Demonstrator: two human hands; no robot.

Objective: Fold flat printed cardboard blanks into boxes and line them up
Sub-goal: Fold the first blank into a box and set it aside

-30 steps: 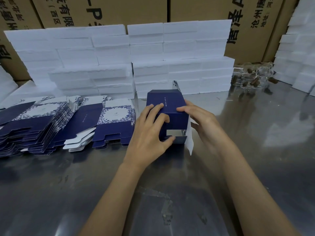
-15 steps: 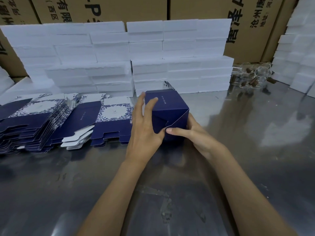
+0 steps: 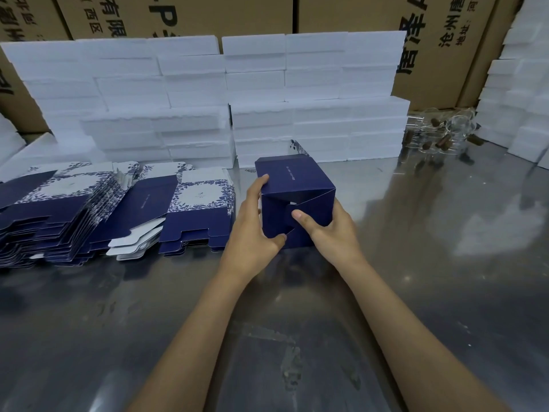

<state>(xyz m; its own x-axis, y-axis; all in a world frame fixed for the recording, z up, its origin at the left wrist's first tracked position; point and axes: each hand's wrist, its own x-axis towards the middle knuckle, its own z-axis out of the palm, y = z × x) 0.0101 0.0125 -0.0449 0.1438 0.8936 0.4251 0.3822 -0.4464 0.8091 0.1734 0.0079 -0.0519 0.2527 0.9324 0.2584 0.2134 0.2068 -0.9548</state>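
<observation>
brown cartons (image 3: 208, 16) behind: "有限", "西区", "-p"; right carton (image 3: 439, 40): "沧州", "地址"

A shiny metal table (image 3: 445, 263) carries fanned piles of flat navy blanks (image 3: 98, 212) at nine o'clock, stacked white foam blocks (image 3: 312, 126) at twelve, and clear glass bottles (image 3: 439, 135) at two.

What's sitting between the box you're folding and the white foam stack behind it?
In the head view, only a narrow strip of bare steel table separates the navy box from the foam stack; the box's patterned lid flap rises in front of the foam.
</observation>
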